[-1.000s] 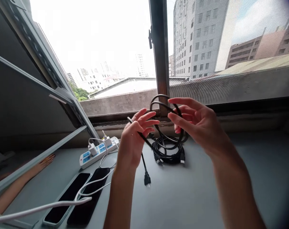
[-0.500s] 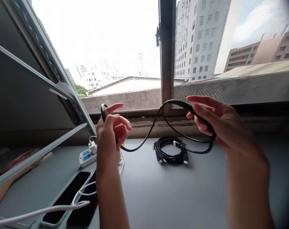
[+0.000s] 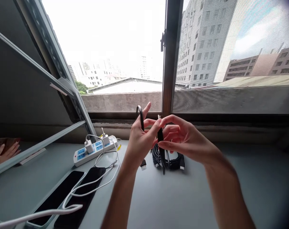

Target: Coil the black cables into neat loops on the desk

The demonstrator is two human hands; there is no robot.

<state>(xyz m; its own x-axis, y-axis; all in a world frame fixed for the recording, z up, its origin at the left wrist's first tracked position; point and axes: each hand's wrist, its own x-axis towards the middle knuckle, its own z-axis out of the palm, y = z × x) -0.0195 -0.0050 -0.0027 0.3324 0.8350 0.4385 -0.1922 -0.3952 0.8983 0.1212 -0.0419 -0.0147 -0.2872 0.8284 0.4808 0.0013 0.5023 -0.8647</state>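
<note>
Between my two hands hangs a black cable [image 3: 161,136], gathered in loops above the grey table. My left hand [image 3: 143,135] grips part of it, and one loop arches over the back of the thumb side. From below this hand sticks a plug with a pale metal tip [image 3: 143,164]. My right hand [image 3: 180,135] meets the left, its fingers and thumb closed round the gathered strands. Behind and beneath them a coiled black cable [image 3: 175,163] with pale-tipped plugs lies on the table, partly covered by the hands and the held cable.
A white power strip [image 3: 95,149] with plugged-in chargers stands at left. Two dark-screened phones [image 3: 60,190] [image 3: 87,187] lie in front of it, crossed by white cables [image 3: 106,183]. A metal rack frame [image 3: 39,148] slants on the left; another person's hand [image 3: 3,154] shows behind it.
My hands, apart before with the cable strung between them, have come together at the middle. The cable is now bunched between them, and a plug shows below my left hand.
</note>
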